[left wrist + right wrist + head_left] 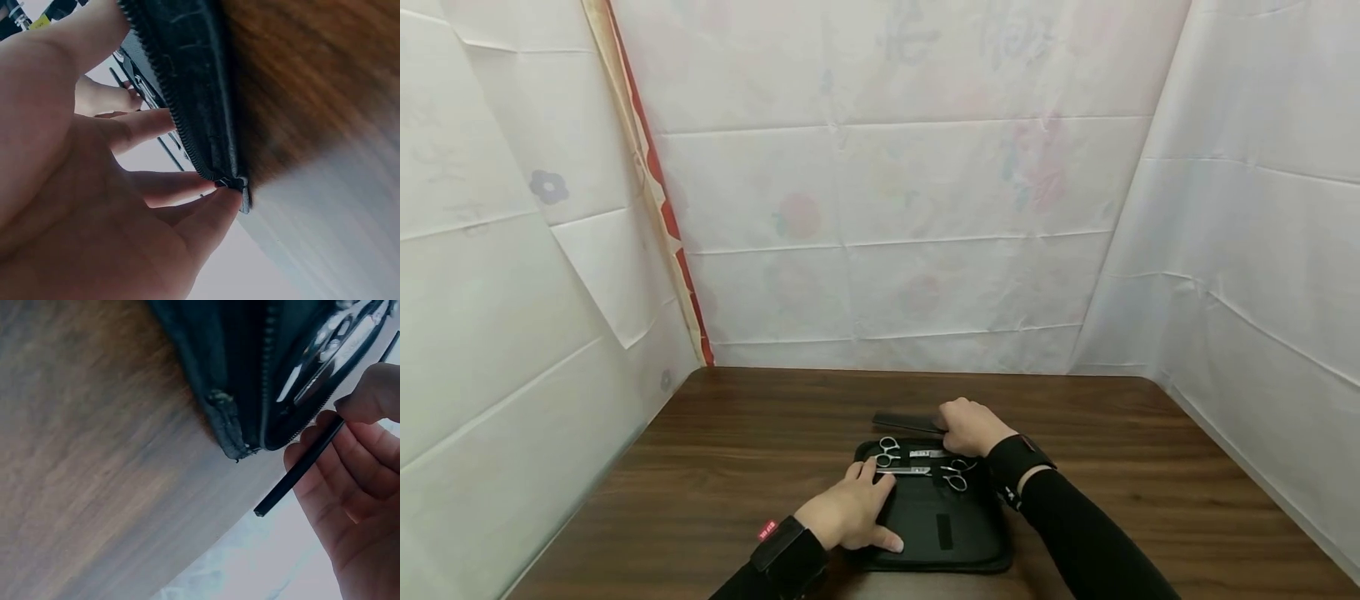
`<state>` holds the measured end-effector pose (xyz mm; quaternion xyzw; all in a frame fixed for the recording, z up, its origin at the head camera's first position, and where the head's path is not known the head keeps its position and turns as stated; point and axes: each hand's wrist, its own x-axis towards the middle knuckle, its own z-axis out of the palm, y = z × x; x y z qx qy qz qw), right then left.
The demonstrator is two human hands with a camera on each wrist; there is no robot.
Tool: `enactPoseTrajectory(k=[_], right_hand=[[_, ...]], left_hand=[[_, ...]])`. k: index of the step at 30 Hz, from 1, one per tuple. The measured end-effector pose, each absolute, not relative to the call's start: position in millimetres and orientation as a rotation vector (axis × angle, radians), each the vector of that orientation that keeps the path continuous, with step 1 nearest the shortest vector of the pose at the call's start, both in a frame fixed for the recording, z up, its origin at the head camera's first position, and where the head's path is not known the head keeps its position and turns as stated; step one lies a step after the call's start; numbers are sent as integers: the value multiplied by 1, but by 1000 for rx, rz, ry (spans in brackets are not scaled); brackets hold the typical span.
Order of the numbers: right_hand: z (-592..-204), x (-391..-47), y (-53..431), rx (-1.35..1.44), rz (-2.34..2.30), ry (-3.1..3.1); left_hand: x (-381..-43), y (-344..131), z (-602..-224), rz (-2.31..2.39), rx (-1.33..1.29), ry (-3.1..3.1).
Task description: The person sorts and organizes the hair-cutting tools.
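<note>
A black zip case (917, 521) lies unfolded on the table, with two pairs of silver scissors on its upper part. One pair of scissors (912, 471) has its finger rings on the left; the other pair of scissors (955, 482) has its rings on the right. My left hand (846, 506) rests on the case's left side, fingers spread. In the left wrist view its fingers (150, 128) touch the zipped edge. Just beyond the case's far edge, my right hand (973, 427) pinches a black comb (904, 422) between thumb and fingers, seen edge-on in the right wrist view.
The brown wooden table (737, 450) extends around the case on all sides. White sheets with faint prints hang at the back (880, 292), left and right. A red-edged strip (658, 192) runs down the back left corner.
</note>
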<state>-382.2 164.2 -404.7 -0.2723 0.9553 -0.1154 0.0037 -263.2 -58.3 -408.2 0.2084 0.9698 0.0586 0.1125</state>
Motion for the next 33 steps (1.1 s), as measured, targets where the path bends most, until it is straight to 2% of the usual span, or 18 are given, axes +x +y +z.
enactPoseTrajectory(k=[8,33], right_hand=[[-399,-370,175,-892,-537,2993],[-392,-331,190,-1140,-556,2990]], left_hand=[[-264,-62,-406,241,624,2839],[-260,-70,-413,369,698,2856]])
